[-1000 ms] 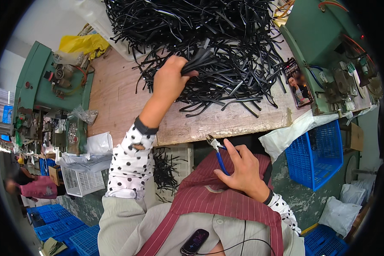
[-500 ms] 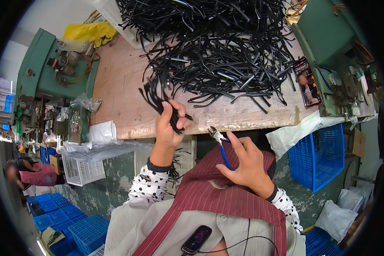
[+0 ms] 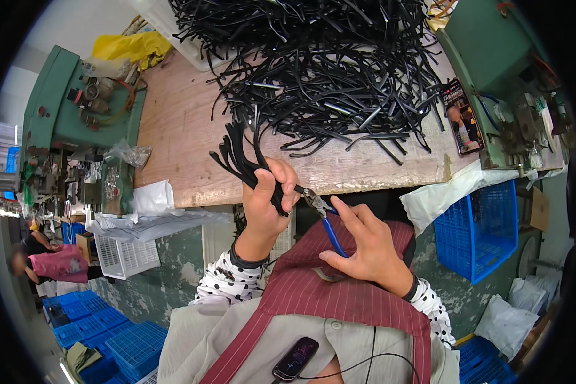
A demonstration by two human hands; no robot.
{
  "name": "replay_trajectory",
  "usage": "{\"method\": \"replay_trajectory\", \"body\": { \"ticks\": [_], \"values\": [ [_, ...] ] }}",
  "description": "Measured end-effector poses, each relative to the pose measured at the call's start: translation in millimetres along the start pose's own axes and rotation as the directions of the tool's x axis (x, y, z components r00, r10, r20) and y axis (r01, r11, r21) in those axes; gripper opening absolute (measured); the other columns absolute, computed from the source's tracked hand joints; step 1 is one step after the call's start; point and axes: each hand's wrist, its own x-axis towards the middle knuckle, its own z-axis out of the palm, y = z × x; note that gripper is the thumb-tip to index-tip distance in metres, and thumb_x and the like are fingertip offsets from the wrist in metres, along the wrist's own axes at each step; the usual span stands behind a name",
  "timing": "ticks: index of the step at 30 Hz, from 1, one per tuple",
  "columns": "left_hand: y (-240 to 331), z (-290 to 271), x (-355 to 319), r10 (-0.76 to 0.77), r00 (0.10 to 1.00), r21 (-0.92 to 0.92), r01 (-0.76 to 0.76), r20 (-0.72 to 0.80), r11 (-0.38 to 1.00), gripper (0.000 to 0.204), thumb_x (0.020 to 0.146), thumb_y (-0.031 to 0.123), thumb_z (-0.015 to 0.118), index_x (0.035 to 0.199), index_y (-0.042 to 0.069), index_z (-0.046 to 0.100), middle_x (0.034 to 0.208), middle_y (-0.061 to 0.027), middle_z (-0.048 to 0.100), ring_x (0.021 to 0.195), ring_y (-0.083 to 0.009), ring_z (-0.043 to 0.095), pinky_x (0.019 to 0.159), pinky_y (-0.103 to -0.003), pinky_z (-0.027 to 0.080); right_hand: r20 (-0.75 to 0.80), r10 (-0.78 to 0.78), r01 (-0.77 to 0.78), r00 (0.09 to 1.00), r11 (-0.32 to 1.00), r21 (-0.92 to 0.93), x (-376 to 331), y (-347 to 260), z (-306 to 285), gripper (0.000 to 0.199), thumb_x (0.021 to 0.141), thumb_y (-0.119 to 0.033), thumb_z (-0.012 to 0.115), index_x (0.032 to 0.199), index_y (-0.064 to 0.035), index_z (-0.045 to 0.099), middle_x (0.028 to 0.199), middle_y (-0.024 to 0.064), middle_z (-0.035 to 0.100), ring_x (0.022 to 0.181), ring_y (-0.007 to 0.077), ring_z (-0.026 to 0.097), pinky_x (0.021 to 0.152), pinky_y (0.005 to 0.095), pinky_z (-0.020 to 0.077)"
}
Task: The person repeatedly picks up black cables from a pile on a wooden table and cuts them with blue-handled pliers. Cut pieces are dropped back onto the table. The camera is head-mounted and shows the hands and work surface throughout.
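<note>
My left hand (image 3: 268, 197) is closed round a bunch of slim black eyeglass temples (image 3: 238, 153). Their bent ends fan out up and to the left, and other ends stick out below my fingers. In my right hand (image 3: 371, 246) is a pair of diagonal cutters (image 3: 329, 232) with blue handles. The metal jaws meet the end of one temple beside my left fingertips; whether they are closed on it I cannot tell. Beyond both hands, a large heap of the same black temples (image 3: 339, 96) covers the far part of the wooden table (image 3: 179, 141).
Green machines (image 3: 54, 109) flank the table at left and right. A small printed package (image 3: 462, 118) lies by the right one. Below the table edge stand a blue crate (image 3: 477, 230) and a white basket (image 3: 128, 253). At far left is another person (image 3: 57, 262).
My left hand has moved right and slightly down with the bunch. The cutters have shifted slightly left, and their jaws now touch a temple end.
</note>
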Motion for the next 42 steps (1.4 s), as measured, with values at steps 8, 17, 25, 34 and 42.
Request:
{"method": "replay_trajectory", "body": {
  "ticks": [8,17,25,34,42],
  "values": [
    [8.1,1.4,6.2,-0.224,0.971,-0.020,0.223,-0.080,0.975,0.039,0.106,0.047,0.049,0.093,0.010,0.052,0.074,-0.0025,0.053,0.046,-0.0057,0.040,0.048,-0.022,0.036,0.066,0.048,-0.052,0.997,0.997,0.056,-6.3,5.1,5.7,0.090,0.069,-0.034,0.087,0.146,-0.0050,0.051,0.097,0.0143,0.059,0.083,0.0304,0.066,0.072,0.0376,0.0553],
    [11.7,-10.5,16.2,-0.399,0.893,-0.272,0.445,0.208,0.853,0.044,0.108,0.050,0.039,0.090,0.012,0.052,0.069,0.0032,0.050,0.043,-0.0033,0.040,0.050,-0.023,0.037,0.085,-0.041,0.036,0.996,0.998,0.061,-2.6,6.1,-12.0,0.090,0.066,-0.030,0.087,0.146,-0.0078,0.052,0.098,0.0124,0.058,0.083,0.0287,0.062,0.071,0.0383,0.0535],
    [3.7,-29.1,16.0,-0.365,0.819,-0.304,0.520,0.443,0.798,0.042,0.108,0.049,0.040,0.090,0.013,0.053,0.071,0.0024,0.050,0.044,-0.0028,0.039,0.047,-0.022,0.036,0.076,-0.148,0.157,0.986,0.979,-0.132,-2.8,4.3,-13.7,0.089,0.065,-0.026,0.087,0.145,-0.0091,0.052,0.096,0.0123,0.054,0.078,0.0272,0.058,0.064,0.0382,0.0509],
    [-5.4,-12.8,0.0,-0.171,0.975,0.013,0.174,-0.144,0.985,0.038,0.104,0.046,0.052,0.091,0.010,0.054,0.081,-0.0052,0.060,0.052,-0.0082,0.046,0.052,-0.023,0.038,-0.078,-0.054,0.034,0.995,0.970,-0.242,-8.6,9.9,10.5,0.092,0.063,-0.027,0.088,0.146,-0.0080,0.051,0.095,0.0130,0.056,0.082,0.0284,0.059,0.067,0.0382,0.0509],
    [20.6,-26.9,92.0,0.124,0.982,0.977,0.122,-0.144,0.172,0.026,0.087,0.023,0.075,0.099,0.001,0.069,0.075,-0.0118,0.069,0.067,-0.0195,0.065,0.065,-0.031,0.051,-0.109,0.004,-0.029,0.994,0.973,-0.228,-13.3,15.7,8.0,0.092,0.062,-0.031,0.088,0.145,-0.0099,0.053,0.100,0.0116,0.059,0.084,0.0272,0.060,0.067,0.0380,0.0523]
  ]
}}
